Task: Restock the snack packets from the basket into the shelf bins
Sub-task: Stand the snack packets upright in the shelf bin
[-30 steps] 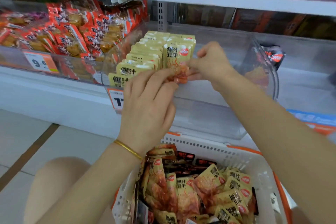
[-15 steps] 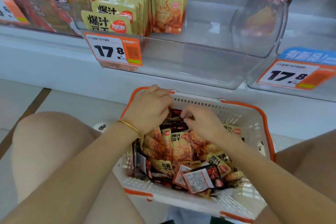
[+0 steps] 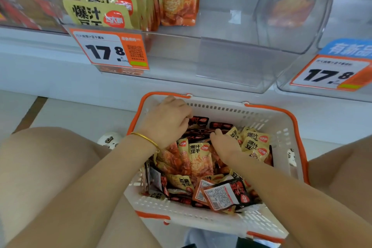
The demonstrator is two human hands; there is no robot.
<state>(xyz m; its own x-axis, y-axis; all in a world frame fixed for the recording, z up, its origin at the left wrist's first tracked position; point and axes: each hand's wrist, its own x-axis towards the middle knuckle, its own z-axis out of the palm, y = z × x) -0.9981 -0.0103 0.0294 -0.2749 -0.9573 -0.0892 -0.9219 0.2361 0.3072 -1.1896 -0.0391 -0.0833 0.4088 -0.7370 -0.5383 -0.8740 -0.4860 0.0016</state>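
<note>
A white basket with an orange rim (image 3: 261,110) sits between my knees, full of yellow snack packets (image 3: 199,159) and black snack packets (image 3: 227,195). My left hand (image 3: 169,123) is at the basket's back left, fingers curled down against a black packet (image 3: 198,122). My right hand (image 3: 223,145) is pressed into the pile at the middle, its fingers hidden among the packets. Whether either hand holds a packet is hidden. Above, the clear shelf bin (image 3: 221,60) holds upright rows of yellow packets (image 3: 104,12) on its left side.
An orange price tag reading 17.8 (image 3: 110,52) hangs on the bin's front. A second clear bin (image 3: 298,6) at the right holds a dark packet and has its own price tag (image 3: 330,74). Red packets fill the bin at far left (image 3: 24,6).
Both hands came down from the yellow packets in the shelf bin into the basket. My view dropped with them. Over the last half second the hands barely shifted.
</note>
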